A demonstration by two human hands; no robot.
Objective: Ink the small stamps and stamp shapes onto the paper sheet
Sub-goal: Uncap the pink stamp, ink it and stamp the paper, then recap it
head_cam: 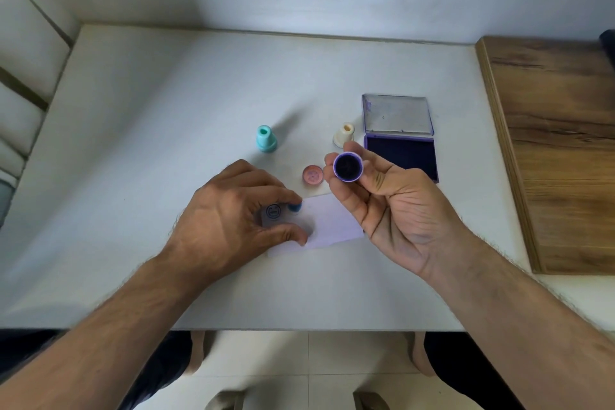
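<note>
Inked purple stamp turned face-up for inspection above the paper sheet.

From left: the teal stamp (pixel 266 139) stands upright on the white table (pixel 133 143); the left hand (pixel 229 220) presses the paper sheet (pixel 329 220) flat, fingers curled, a round blue print (pixel 273 212) showing between them; whether it grips anything cannot be told. The pink stamp (pixel 312 174) and cream stamp (pixel 344 135) rest behind. The right hand (pixel 389 206) pinches the purple stamp (pixel 347 167) in its fingertips, dark inked face toward the camera, long axis pointing away and downward. The open ink pad (pixel 401 153) lies just right. Good practice, presumably: turn the face down, lower squarely onto bare paper, press without rocking.
</note>
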